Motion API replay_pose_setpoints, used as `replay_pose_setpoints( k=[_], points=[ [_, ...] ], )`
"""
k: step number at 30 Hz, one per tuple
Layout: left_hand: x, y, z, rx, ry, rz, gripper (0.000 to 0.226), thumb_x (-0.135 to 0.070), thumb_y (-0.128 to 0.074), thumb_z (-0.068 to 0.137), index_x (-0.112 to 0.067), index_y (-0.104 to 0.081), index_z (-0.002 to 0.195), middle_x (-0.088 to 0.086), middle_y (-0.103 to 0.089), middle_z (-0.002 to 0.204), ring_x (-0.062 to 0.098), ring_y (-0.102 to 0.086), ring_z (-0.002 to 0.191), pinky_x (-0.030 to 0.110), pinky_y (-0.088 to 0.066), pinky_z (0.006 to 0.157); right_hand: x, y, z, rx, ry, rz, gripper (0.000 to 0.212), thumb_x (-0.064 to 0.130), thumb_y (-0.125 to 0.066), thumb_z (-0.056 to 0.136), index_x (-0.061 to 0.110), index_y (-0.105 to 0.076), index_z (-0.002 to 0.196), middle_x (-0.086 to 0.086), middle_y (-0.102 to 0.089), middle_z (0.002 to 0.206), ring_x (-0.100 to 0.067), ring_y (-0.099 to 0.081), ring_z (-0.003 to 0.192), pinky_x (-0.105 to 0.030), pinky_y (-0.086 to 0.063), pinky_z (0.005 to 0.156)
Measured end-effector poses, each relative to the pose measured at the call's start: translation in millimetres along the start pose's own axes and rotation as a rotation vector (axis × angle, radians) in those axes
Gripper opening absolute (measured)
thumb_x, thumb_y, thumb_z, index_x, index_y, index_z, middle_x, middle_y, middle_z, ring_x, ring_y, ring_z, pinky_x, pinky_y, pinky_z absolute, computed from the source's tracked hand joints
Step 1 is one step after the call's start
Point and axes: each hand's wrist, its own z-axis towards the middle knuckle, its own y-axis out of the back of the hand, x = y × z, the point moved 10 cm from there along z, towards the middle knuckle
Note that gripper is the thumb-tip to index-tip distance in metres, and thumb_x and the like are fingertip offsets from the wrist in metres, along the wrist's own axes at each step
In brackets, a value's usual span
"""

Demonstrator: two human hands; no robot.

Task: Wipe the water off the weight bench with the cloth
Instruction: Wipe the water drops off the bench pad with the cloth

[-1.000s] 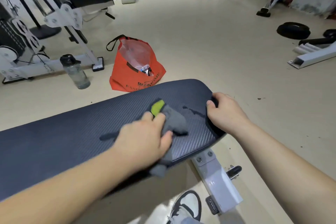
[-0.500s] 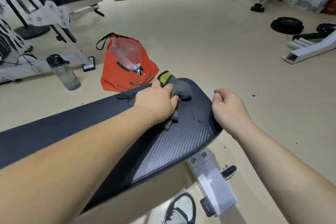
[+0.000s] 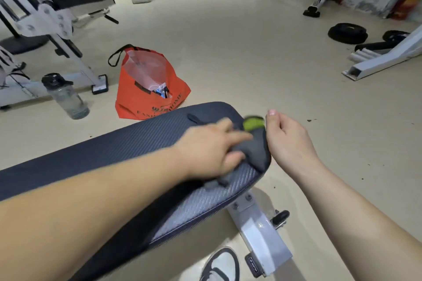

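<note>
**Cloth at the bench's rounded end, the length of the pad lying back to the lower left**

The left hand (image 3: 212, 150) lies on the grey cloth (image 3: 254, 151). It presses the cloth to the pad, with the fabric bunched between thumb and outstretched fingers. The hand is blurred, so the grip is hard to read any finer than that. The right hand (image 3: 288, 141) hangs off the end of the bench (image 3: 137, 143), just beside the cloth, fingers loosely curled and holding nothing. Whether it touches the fabric I cannot tell.

The cloth sits at the rounded end of the bench, right of centre in the frame, with its green patch toward the far edge. The pad's long axis runs from that end down to the lower left, under the left forearm. Any further stroke probably has to run back along that line, and the left hand is the one placed to make it. A dark streak (image 3: 194, 118) lies near the far edge, just left of the cloth; it may be water.

On the floor beyond stand an orange bag (image 3: 148, 100) and a water bottle (image 3: 66, 96).
</note>
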Motion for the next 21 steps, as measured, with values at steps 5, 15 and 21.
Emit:
replay_pose_setpoints(
  k=[5,15,21],
  points=[
    [90,-1,18,0.009,0.590,-0.049,0.050,-0.053,-0.044,0.098,-0.033,-0.047,0.143,0.014,-0.045,0.132,0.040,-0.052,0.124,0.049,-0.047,0.096,8,-9,-4,0.054,0.034,-0.006,0.050,0.038,-0.030,0.110,0.017,-0.034,0.064,0.002,-0.042,0.067,-0.019,-0.040,0.067,-0.039,-0.029,0.064],
    [-46,-3,-47,0.090,0.221,-0.036,0.066,-0.065,-0.062,0.084,-0.041,-0.039,0.141,0.002,-0.042,0.121,0.027,-0.048,0.114,0.043,-0.049,0.086,23,-8,-5,0.033,0.085,-0.021,0.058,0.045,-0.029,0.108,0.006,-0.060,0.078,-0.008,-0.067,0.088,-0.032,-0.059,0.090,-0.042,-0.049,0.081],
    [-41,10,-83,0.152,0.176,-0.453,0.037,-0.031,-0.064,0.089,-0.039,-0.059,0.125,-0.008,-0.064,0.107,0.016,-0.064,0.101,0.037,-0.055,0.087,36,-12,-19,0.121,0.085,0.121,0.059,0.047,-0.039,0.107,0.002,-0.075,0.096,0.003,-0.073,0.082,-0.016,-0.068,0.082,-0.033,-0.051,0.080]
  ],
)
